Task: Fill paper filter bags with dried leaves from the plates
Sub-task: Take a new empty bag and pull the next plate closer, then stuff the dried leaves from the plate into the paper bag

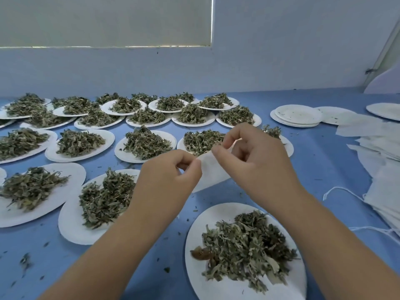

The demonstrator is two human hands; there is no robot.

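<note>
A white paper filter bag [211, 172] hangs above the blue table between both hands. My left hand [166, 182] pinches its left upper edge. My right hand [253, 156] pinches the top right edge, fingers curled, with a few leaf bits at the fingertips. Just below them sits a white plate [194, 276] heaped with dried green leaves [246, 245]. Several more plates of leaves cover the left and far part of the table, such as the near one [69, 224].
A stack of empty plates [296, 115] stands at the far right, another plate [385, 110] beyond it. A pile of filter bags [381, 169] with white strings [337, 191] lies along the right edge. Leaf crumbs dot the blue tablecloth [320, 161].
</note>
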